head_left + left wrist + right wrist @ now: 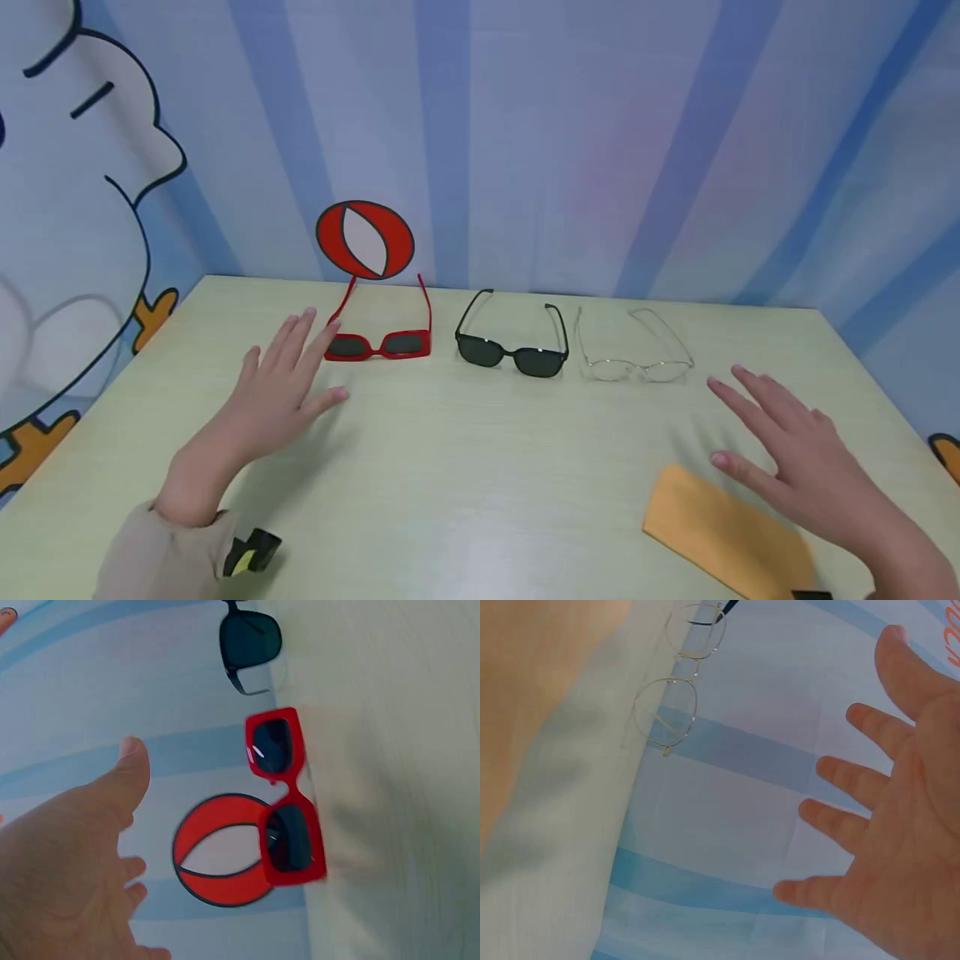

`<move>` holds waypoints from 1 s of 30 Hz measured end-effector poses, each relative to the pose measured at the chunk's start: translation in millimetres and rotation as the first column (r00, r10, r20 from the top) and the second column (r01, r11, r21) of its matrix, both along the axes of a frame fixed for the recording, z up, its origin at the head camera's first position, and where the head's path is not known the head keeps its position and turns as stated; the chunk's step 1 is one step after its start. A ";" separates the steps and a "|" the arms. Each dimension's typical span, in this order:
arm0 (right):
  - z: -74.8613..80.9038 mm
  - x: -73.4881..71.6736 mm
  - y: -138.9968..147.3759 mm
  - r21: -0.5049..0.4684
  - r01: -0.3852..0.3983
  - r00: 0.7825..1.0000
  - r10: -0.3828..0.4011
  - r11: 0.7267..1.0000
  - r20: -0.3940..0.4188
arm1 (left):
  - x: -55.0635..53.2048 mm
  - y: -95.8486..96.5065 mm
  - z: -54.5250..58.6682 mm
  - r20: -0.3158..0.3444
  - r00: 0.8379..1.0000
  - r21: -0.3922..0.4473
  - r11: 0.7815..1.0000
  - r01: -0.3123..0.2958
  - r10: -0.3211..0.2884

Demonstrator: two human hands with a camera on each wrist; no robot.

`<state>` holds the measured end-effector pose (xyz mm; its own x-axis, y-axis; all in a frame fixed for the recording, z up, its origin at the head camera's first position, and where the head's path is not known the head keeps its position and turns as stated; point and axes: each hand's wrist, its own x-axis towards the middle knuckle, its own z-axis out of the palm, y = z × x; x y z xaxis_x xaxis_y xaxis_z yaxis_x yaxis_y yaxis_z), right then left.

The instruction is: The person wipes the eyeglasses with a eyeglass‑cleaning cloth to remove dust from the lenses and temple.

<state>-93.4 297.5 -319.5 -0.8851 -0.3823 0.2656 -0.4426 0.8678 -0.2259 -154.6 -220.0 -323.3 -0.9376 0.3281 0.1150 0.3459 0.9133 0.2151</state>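
Three pairs of glasses stand in a row along the back of the table with their temples unfolded. Red-framed sunglasses (378, 345) are on the left, black sunglasses (512, 357) in the middle, thin wire-rimmed eyeglasses (639, 370) on the right. My left hand (273, 404) hovers with fingers spread, its fingertips overlapping the red frame's left edge in the head view; it holds nothing. The right hand (802, 458), likewise spread and holding nothing, hangs over an orange-yellow glasses case or pouch (720, 525) at the front right. The wire eyeglasses are the nearest pair to it.
A pale wood-grain table (480, 467) reaches back to a blue striped backdrop (570, 150) with cartoon drawings. A red and white ball (365, 240) is printed on it behind the red sunglasses. A black strap piece (252, 552) sits at the left sleeve.
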 end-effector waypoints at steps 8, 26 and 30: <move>-12.1 1.4 0.0 -0.099 -0.077 0.994 0.084 0.992 0.064 | -42.8 -27.9 -7.0 -0.062 0.989 0.018 0.991 0.134 -0.133; -48.6 0.8 -6.0 -0.067 -0.225 0.890 0.233 0.972 0.391 | -96.0 -47.2 -40.4 0.044 0.977 0.068 0.976 0.208 -0.211; -48.7 -0.8 -5.9 -0.066 -0.225 0.821 0.226 0.972 0.524 | -93.7 -46.9 -38.9 0.015 0.975 0.011 0.975 0.220 -0.220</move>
<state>-94.2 291.6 -368.2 -0.7798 -0.5886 -0.2132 -0.4405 0.7579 -0.4811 -248.3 -266.8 -362.3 -0.8442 0.5259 0.1042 0.5348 0.8129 0.2303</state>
